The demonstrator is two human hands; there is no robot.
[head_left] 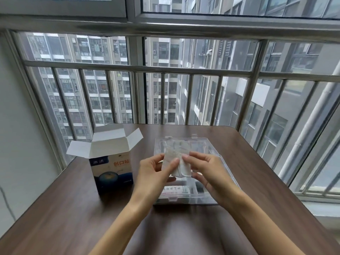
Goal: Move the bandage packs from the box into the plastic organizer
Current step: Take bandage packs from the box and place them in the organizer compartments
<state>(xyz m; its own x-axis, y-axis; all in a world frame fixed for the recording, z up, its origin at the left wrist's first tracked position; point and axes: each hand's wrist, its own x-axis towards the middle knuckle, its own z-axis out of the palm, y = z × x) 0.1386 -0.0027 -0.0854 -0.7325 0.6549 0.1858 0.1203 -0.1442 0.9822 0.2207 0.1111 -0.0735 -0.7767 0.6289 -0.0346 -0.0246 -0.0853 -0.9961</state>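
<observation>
- Bandage packs [177,162], a small white bundle, sit in our grip above the plastic organizer [211,153].
- Our left hand [156,173] pinches the bundle's left side between thumb and fingers; our right hand [204,168] pinches its right side.
- We see the organizer lying open near the surface's [73,208] far edge.
- The box [112,170] stands upright, flaps open, just left of the organizer.

Two bare forearms reach in from the bottom edge, sleeveless as far as they show, ending in a left hand [154,173] and a right hand [207,172] with slim fingers and short, plain, unpainted nails, with no ring, watch, glove or bracelet on either
</observation>
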